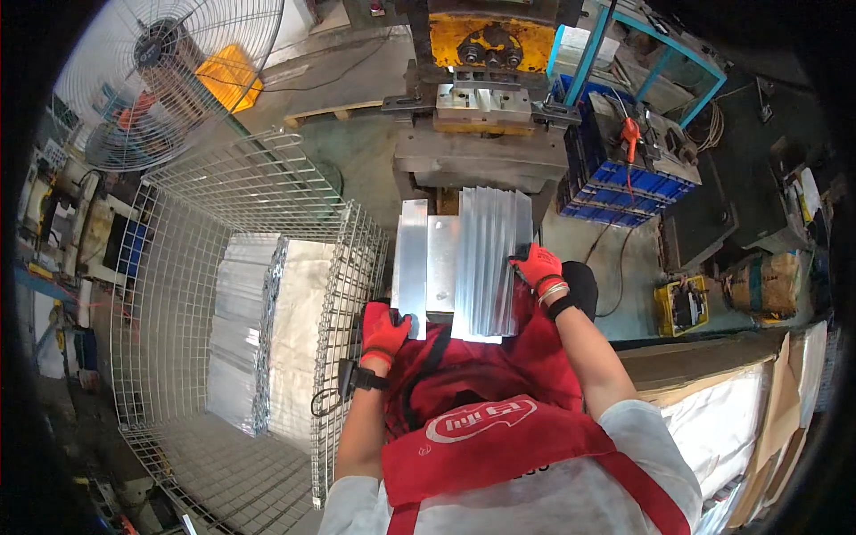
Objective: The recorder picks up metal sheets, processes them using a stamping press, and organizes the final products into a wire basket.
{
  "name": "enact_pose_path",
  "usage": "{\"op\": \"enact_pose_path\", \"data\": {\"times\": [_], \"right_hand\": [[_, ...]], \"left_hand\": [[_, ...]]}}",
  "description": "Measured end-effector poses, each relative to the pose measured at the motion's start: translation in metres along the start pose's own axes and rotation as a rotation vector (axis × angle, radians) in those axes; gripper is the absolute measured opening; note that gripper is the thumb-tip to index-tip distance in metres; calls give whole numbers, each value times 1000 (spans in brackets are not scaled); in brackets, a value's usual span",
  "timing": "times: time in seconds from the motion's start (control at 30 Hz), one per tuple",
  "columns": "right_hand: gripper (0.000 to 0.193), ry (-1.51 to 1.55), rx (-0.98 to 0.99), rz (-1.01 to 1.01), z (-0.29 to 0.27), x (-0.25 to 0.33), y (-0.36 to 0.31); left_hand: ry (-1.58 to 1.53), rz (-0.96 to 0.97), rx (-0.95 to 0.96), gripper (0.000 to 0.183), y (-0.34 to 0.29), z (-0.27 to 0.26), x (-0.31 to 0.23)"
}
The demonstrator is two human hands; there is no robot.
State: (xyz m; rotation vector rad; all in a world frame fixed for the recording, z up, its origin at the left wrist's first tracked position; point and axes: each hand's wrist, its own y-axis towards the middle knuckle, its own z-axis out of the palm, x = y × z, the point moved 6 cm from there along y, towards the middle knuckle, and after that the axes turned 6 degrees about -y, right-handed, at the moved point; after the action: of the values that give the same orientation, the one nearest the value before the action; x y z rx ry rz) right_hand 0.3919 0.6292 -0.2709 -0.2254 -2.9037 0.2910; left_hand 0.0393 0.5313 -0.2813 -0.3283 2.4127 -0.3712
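My left hand (385,333), in a red glove, pinches the near end of a single flat metal strip (414,259). That strip lies lengthwise in front of me, at the left side of a metal plate (441,259). On the right of the plate, a stack of shiny metal strips (486,263) is fanned out so their long edges overlap. My right hand (539,267), also in a red glove, grips the stack's right edge. The fingers beneath that edge are partly hidden.
Beyond the strips stands a press (481,102) with yellow parts. At left is a wire cage (352,294) with stacked metal strips (242,330) inside, and a large fan (160,53) behind. Blue crates (606,183) and a yellow bin (680,306) stand at right, above a cardboard box (704,361).
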Motion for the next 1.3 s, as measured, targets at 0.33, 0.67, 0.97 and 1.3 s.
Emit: {"op": "enact_pose_path", "data": {"times": [0.33,0.67,0.97,1.3], "right_hand": [[33,53,-278,7,-32,-11,-8],[13,1730,232,-280,-70,19,-29],[52,2003,560,-410,-128,107,-48],[18,1723,6,-203,-101,86,7]], "left_hand": [[-67,384,-443,41,-31,-50,-74],[-1156,466,766,49,-58,32,-167],[-1660,-37,724,35,-57,15,-202],[-1172,200,497,42,17,-6,-208]]}}
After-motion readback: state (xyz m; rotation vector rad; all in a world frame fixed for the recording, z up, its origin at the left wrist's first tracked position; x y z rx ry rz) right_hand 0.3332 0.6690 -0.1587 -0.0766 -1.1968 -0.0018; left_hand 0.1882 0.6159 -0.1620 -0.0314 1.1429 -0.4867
